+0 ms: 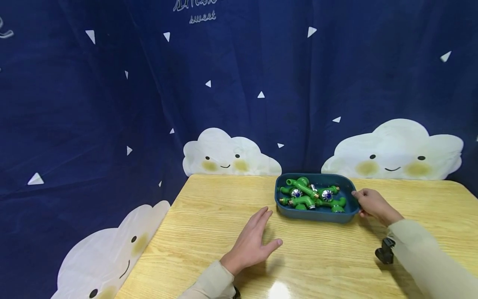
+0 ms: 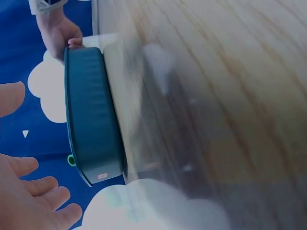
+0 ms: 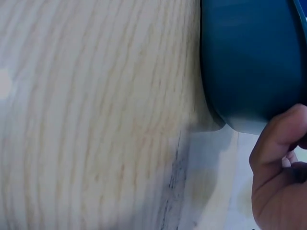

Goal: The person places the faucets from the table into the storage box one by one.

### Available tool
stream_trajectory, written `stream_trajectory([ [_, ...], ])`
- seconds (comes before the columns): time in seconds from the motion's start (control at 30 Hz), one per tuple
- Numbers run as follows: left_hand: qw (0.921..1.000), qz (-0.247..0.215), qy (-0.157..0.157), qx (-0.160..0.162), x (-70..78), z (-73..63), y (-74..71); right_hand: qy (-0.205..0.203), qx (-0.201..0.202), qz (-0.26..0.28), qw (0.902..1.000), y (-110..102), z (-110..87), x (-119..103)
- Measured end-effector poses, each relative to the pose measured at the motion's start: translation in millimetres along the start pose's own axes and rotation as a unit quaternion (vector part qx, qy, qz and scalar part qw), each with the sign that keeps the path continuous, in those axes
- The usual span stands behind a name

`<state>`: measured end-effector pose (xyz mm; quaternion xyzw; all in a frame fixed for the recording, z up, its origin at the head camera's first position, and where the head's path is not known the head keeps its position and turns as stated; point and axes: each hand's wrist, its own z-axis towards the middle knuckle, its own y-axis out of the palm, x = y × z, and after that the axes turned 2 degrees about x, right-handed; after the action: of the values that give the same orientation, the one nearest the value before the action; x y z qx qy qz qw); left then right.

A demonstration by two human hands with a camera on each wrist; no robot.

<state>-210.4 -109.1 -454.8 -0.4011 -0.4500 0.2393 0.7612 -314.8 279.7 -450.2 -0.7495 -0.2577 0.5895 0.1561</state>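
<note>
A dark teal plastic basin [image 1: 317, 215] stands near the back edge of the table, holding several green pipe taps [image 1: 304, 189] with brass threaded ends and round blue-and-silver knobs. My right hand [image 1: 373, 204] pinches the basin's right rim between thumb and fingers; the right wrist view shows the thumb over the rim at the basin's end. In front of the basin's left end, my left hand [image 1: 251, 245] hovers with fingers spread and nothing in it. The left wrist view shows the basin's long side wall [image 2: 93, 115] beyond those fingers, with one green pipe end poking over its rim.
The table [image 1: 209, 216] has a light wood-grain top. A dark blue curtain [image 1: 239, 83] with white triangles and smiling clouds hangs behind it and along its left side. A small black wrist camera [image 1: 385, 251] sits at the right cuff.
</note>
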Motion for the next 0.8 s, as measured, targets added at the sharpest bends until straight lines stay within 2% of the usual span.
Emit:
stream_trajectory([
  [0.4,1.0000,-0.004,0.005,0.002,1.3,2.3,-2.1,0.009,0.019,-0.015,0.9997,-5.5,3.2,5.7],
  [0.57,1.0000,0.007,-0.001,0.007,1.6,4.7,-4.4,0.019,0.017,0.020,0.9995,-5.7,2.8,8.0],
  [0.67,0.9995,0.024,-0.005,0.019,2.1,5.7,-7.7,0.005,0.009,0.033,0.9994,-10.8,-5.4,11.9],
  [0.73,0.9985,0.042,-0.009,0.034,1.4,5.3,-11.6,-0.012,0.008,0.014,0.9998,-18.2,-15.3,14.7],
  [0.8,0.9966,0.061,-0.011,0.054,-1.1,4.4,-16.3,-0.040,0.015,-0.049,0.9979,-27.7,-28.0,16.6],
])
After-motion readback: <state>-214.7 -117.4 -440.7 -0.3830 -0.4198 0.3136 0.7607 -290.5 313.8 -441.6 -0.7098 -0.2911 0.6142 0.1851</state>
